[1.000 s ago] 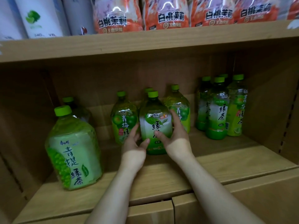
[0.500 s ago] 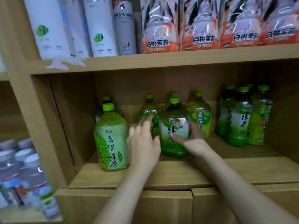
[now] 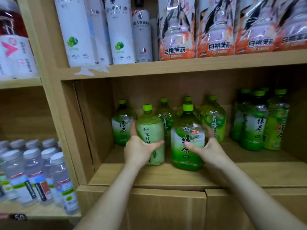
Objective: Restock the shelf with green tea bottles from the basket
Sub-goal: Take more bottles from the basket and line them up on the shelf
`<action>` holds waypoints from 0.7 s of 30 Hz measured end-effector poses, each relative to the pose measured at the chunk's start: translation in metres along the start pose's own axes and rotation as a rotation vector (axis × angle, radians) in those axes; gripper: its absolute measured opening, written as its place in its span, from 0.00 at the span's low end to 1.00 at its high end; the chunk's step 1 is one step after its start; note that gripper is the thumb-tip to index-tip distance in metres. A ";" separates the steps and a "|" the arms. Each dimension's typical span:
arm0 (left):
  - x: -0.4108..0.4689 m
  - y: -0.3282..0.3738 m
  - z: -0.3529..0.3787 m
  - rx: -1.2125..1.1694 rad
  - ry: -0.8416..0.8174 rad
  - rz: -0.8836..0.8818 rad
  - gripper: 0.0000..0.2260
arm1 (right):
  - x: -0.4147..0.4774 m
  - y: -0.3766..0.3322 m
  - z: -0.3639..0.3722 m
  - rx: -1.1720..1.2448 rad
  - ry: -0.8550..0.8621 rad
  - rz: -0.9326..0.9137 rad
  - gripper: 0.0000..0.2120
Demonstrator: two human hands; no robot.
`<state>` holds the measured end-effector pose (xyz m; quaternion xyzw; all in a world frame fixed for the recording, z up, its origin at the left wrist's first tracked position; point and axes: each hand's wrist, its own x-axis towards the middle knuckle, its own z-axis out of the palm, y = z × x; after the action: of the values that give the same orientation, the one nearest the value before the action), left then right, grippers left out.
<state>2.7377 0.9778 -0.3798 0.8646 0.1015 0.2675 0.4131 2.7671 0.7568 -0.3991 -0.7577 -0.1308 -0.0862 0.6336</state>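
Note:
On the lower wooden shelf (image 3: 166, 176) stand several green-capped tea bottles. My left hand (image 3: 138, 147) grips a pale green grape tea bottle (image 3: 150, 128) at the front left, thumb across its label. My right hand (image 3: 206, 149) grips a green tea bottle (image 3: 187, 135) at the front middle, thumb on its label and fingers behind it. Both bottles stand upright on the shelf, close together. More bottles stand behind them (image 3: 122, 125) and a group stands at the right (image 3: 259, 122). The basket is not in view.
The upper shelf (image 3: 182, 67) holds white bottles (image 3: 74, 30) and orange-labelled drink packs (image 3: 216, 30). The bay on the left holds several clear water bottles (image 3: 33, 171). Closed cabinet doors (image 3: 166, 209) sit below the shelf. A wooden upright (image 3: 53, 113) divides the bays.
My left hand left the middle bottle, moved left and took hold of the pale grape tea bottle, which now stands closer to the middle bottle. My right hand stayed on the green tea bottle. The view shifted left.

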 end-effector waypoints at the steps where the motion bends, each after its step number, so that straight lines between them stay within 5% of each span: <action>1: 0.003 0.003 0.009 -0.036 -0.043 0.013 0.53 | -0.003 0.000 -0.002 -0.024 0.051 -0.023 0.44; 4: 0.013 0.011 0.034 -0.179 -0.129 0.026 0.54 | -0.009 0.003 -0.011 -0.098 0.143 -0.061 0.48; 11: 0.027 0.022 0.061 -0.190 -0.089 0.043 0.50 | -0.020 0.002 -0.036 -0.076 0.065 -0.057 0.57; 19: 0.019 0.025 0.049 -0.339 -0.105 0.038 0.49 | -0.031 -0.007 -0.032 -0.122 0.051 -0.045 0.56; 21: 0.003 0.021 0.029 -0.451 -0.039 0.083 0.40 | -0.035 -0.011 -0.028 -0.138 0.020 -0.040 0.55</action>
<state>2.7551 0.9460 -0.3776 0.7588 -0.0044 0.2833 0.5864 2.7315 0.7282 -0.3944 -0.7958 -0.1333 -0.1152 0.5793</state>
